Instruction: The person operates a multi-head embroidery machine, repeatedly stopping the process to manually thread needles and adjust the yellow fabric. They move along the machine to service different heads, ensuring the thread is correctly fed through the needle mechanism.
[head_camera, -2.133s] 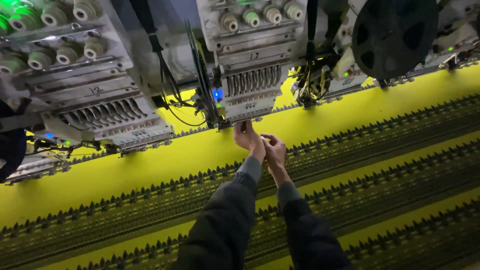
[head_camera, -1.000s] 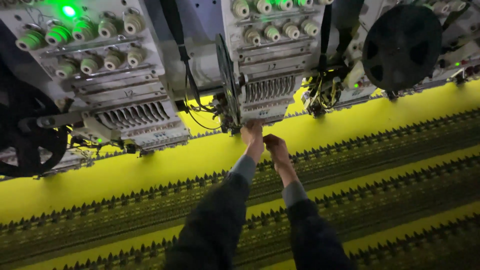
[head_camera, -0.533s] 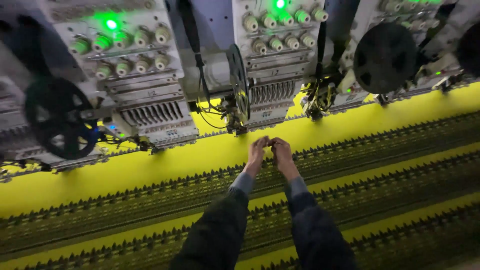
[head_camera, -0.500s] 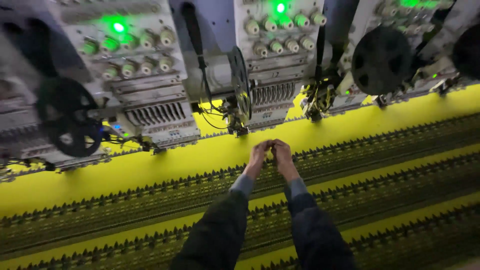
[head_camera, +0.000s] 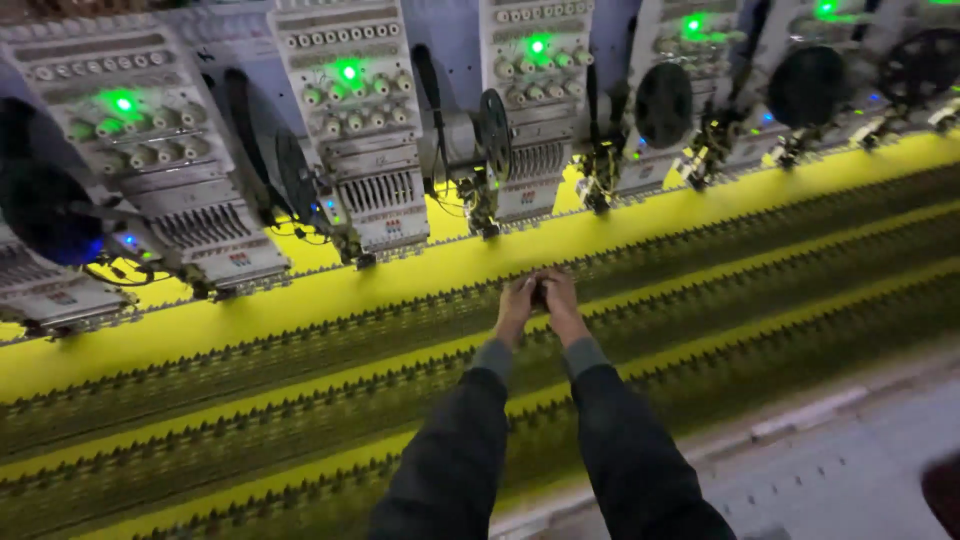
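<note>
Left hand (head_camera: 517, 305) and right hand (head_camera: 560, 300) together, fingers' grip indiscernible, over yellow fabric (head_camera: 300, 300); embroidery heads (head_camera: 375, 190) beyond the fingertips.

Bright yellow fabric (head_camera: 300, 300) is showing dark green embroidered bands; green lights are glowing on pale grey embroidery heads (head_camera: 360, 150).

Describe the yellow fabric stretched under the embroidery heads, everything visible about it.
The yellow fabric is a bright, smooth-looking sheet lying flat and taut beneath the row of embroidery heads, running diagonally across the view. Several long dark green stitched bands with small repeated motifs cross it lengthwise, leaving plain yellow stripes between. The left hand and right hand meet, fingertips together, over one stitched band near the middle; whether they touch the cloth cannot be told. Its near edge ends at a grey floor.
</note>
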